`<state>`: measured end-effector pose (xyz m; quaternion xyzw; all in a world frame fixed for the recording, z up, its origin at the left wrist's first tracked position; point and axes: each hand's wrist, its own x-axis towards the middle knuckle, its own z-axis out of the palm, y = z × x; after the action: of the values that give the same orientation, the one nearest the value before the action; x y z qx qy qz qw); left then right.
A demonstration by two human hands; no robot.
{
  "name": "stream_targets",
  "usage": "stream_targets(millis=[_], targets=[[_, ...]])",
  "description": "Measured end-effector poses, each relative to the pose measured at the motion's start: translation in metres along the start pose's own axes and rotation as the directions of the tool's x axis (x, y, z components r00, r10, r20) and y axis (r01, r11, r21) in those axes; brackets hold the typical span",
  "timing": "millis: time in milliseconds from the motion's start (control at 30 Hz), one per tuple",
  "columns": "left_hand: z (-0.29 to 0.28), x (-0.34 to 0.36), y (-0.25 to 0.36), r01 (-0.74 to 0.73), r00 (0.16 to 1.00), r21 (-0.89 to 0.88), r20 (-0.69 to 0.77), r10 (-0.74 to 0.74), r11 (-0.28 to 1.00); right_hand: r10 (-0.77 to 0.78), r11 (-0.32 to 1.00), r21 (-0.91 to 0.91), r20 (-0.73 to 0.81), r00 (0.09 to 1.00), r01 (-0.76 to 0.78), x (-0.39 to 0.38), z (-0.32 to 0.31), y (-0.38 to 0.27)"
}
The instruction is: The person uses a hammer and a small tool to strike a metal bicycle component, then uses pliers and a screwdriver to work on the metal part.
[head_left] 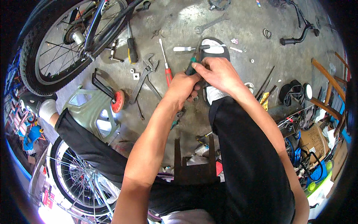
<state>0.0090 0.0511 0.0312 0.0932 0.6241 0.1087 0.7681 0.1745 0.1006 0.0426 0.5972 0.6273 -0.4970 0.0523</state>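
My left hand (182, 87) is closed around a green-handled tool (191, 66), whose working end I cannot make out. Against it presses my right hand (218, 72), thumb and fingers closed on its upper part. Both hands meet just beside my right shoe (214, 48). Left of them, a screwdriver with a red handle (168, 76) lies on the floor. An adjustable wrench (149, 64) rests farther left. Beyond my hands, a white-handled tool (182, 49) points toward the shoe.
A bicycle wheel (33, 63) stands at the upper left, near a black-and-yellow screwdriver (132, 50). An open-end wrench (212, 24) lies at the far side. A greenish plastic shell (76, 106) with a red wheel (118, 101) sits by my left leg. Cluttered boxes (315, 140) stand right.
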Motion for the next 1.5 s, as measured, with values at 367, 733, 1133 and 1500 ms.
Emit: stream_targets(millis=[367, 733, 1133, 1500], targets=[[-0.003, 0.016, -0.001, -0.046, 0.976, 0.572, -0.149, 0.158, 0.819, -0.516, 0.839, -0.477, -0.54, 0.665, 0.263, -0.012, -0.015, 0.002], [-0.005, 0.022, -0.009, -0.041, 0.969, 0.541, -0.184, 0.166, 0.84, -0.35, 0.874, -0.42, -0.192, 0.917, 0.246, 0.017, -0.028, 0.055], [-0.016, 0.052, -0.03, -0.084, 0.917, 0.661, -0.241, 0.317, 0.746, -0.357, 0.858, -0.469, -0.249, 0.9, 0.21, 0.029, -0.015, 0.054], [-0.028, 0.022, -0.012, 0.124, 0.991, 0.007, 0.055, -0.124, 0.992, -0.354, 0.809, -0.559, -0.218, 0.909, 0.181, 0.029, -0.013, 0.004]])
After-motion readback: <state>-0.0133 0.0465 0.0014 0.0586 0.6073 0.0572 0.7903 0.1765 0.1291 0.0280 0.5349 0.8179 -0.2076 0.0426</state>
